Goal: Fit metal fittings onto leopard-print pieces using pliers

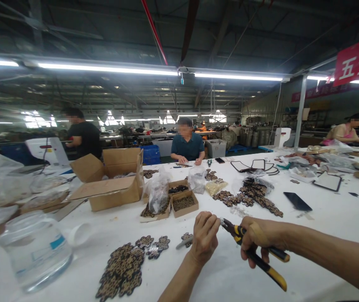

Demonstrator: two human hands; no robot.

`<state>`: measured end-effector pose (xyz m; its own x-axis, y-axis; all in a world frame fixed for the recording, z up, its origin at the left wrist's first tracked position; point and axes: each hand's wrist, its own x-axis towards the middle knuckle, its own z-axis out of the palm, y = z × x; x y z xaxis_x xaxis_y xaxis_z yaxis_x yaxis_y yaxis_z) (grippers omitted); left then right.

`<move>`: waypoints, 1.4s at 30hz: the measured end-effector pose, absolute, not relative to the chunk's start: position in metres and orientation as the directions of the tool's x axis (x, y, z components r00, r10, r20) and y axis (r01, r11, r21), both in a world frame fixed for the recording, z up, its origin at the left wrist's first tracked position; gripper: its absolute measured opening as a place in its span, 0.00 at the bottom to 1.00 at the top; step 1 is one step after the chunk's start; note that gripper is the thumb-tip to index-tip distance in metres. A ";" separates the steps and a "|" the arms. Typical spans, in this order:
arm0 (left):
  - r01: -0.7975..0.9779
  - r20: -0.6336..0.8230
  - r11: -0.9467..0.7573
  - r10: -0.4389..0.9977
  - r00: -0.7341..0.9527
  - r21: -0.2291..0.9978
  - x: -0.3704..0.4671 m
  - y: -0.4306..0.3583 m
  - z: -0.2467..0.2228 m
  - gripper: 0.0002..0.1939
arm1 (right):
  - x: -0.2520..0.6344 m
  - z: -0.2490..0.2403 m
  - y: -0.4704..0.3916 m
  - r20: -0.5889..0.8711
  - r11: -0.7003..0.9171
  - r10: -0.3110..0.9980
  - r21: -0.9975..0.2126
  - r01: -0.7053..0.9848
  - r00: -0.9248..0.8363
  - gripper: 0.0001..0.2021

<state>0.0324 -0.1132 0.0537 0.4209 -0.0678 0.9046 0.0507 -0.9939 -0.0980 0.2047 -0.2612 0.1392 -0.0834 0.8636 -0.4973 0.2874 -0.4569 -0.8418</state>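
My right hand (256, 239) is closed around yellow-and-black pliers (237, 233), whose jaws point up and left. At the jaw tips is a small pale piece, right beside the fingertips of my left hand (205, 235). The left fingers are pinched together; what they hold is too small to name. Under and beside the left wrist lie a grey marker-like stick (184, 242) and a patterned brown-and-black piece (187, 237). A heap of similar flower-shaped pieces (121, 270) lies on the white table, left of my hands.
Small boxes of metal parts (184, 203), a large open carton (113, 193) and a water jug (36, 251) stand to the left. Another patterned heap (257, 193) and a phone (297, 201) lie beyond my right hand. A person (187, 144) sits across the table.
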 end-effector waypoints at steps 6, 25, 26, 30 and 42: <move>0.023 0.907 -0.998 -0.049 0.418 -0.065 0.035 -0.116 0.050 0.14 | 0.200 0.138 -0.257 -0.455 -0.451 0.888 -0.842 0.296 0.060 0.04; -0.153 0.876 -0.876 0.415 0.246 0.458 0.048 -0.129 0.045 0.08 | 0.211 0.097 -0.213 0.203 0.161 0.947 -0.971 0.176 0.248 0.15; -0.156 0.874 -0.874 0.415 0.252 0.460 0.048 -0.129 0.045 0.08 | 0.209 0.099 -0.212 0.205 0.168 0.950 -0.971 0.169 0.237 0.16; -0.156 0.881 -0.884 0.391 0.266 0.440 0.049 -0.130 0.047 0.08 | 0.204 0.104 -0.211 0.202 0.163 0.956 -0.968 0.191 0.210 0.15; -0.120 0.893 -0.919 0.323 0.314 0.375 0.048 -0.133 0.047 0.08 | 0.205 0.112 -0.211 0.245 0.179 0.959 -0.912 0.368 0.141 0.09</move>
<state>0.0477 -0.1334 0.0469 0.3138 0.3229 0.8929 -0.1205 -0.9193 0.3747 0.2048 -0.2111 0.1124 0.1406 0.9593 0.2450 0.3683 0.1791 -0.9123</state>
